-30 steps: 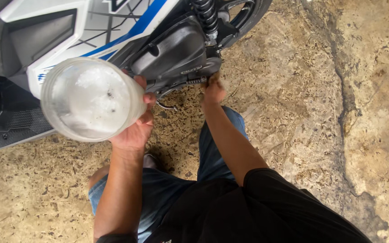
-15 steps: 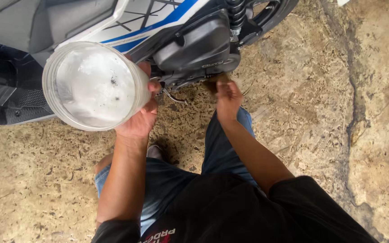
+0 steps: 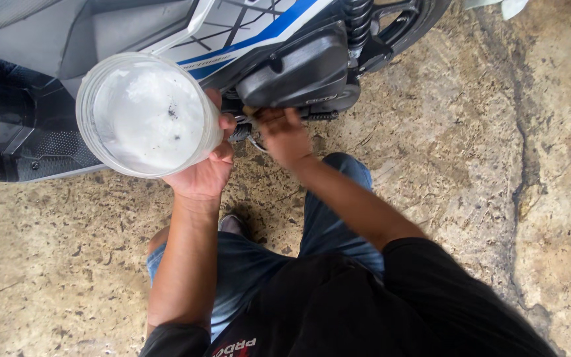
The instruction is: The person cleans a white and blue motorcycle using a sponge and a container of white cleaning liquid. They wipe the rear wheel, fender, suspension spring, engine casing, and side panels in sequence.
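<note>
The left hand (image 3: pixel 199 173) holds a clear plastic jar (image 3: pixel 147 114), its fingers (image 3: pixel 223 125) curled round the jar's right side and the palm beneath. The jar's wide round mouth faces up toward the camera, so its long axis runs almost straight along the line of sight, tipped a little toward the upper left. Inside, the bottom looks cloudy white, with a few small dark specks lying near the middle; whether any liquid stands in it cannot be told.

The right hand (image 3: pixel 284 132) is just to the right of those fingers, reaching under the black engine cover (image 3: pixel 299 69) of a scooter (image 3: pixel 232 33) with white and blue side panels. Its fingers are bent and partly blurred against the underside of the cover; whether they grip anything there cannot be told.

Beyond the jar, past the left fingers, lies the scooter's black footboard (image 3: pixel 47 149). The rear shock spring (image 3: pixel 358 16) stands above and to the right of the right hand. The person squats in blue jeans (image 3: pixel 325 218) on a rough concrete floor (image 3: pixel 470 165).
</note>
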